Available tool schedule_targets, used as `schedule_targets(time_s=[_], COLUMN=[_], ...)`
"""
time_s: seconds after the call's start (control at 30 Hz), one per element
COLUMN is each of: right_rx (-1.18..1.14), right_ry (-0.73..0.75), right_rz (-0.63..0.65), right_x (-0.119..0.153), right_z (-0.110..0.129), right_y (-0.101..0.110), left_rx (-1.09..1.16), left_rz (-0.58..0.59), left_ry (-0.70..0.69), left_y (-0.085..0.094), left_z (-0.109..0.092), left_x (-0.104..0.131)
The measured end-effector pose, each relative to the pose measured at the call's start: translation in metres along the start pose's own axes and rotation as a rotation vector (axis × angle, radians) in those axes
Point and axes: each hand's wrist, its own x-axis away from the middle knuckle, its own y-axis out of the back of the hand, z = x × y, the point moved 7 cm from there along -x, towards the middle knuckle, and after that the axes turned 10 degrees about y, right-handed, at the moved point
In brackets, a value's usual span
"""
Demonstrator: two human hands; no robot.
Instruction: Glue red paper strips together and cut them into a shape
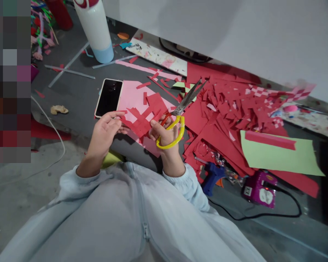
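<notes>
My right hand [165, 133] is closed around the yellow and red handles of a pair of scissors [184, 103], whose blades point up and away, slightly apart. Near the left edge of a red paper piece [138, 123], my left hand [106, 131] has its fingers curled together; a small red strip lies by its fingertips, and whether they pinch the paper is hard to tell. Beneath the red pieces lies a pink sheet [129, 92]. A phone [109, 98] with a dark screen rests just beyond my left hand.
A heap of red scraps [232, 105] covers the right side, with a green sheet [278, 156] beside it. Nearer are a blue glue gun [213, 178] and a corded purple box [259, 189]. A white bottle [95, 31] stands at the back left.
</notes>
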Motion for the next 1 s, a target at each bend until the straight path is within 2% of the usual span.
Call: schedule_targets(time_s=[0.47, 0.8, 1.0], right_rx=[-0.025, -0.051, -0.040], right_ry=[0.019, -0.023, -0.018], right_rz=[0.051, 0.020, 0.036], right_x=[0.000, 0.000, 0.000], right_z=[0.001, 0.001, 0.001], right_y=[-0.003, -0.002, -0.002], left_rx=[0.046, 0.053, 0.052], left_rz=[-0.014, -0.056, -0.055], left_ry=[-0.044, -0.059, -0.014], left_y=[0.005, 0.010, 0.008], left_z=[-0.006, -0.007, -0.004], left_x=[0.003, 0.002, 0.000])
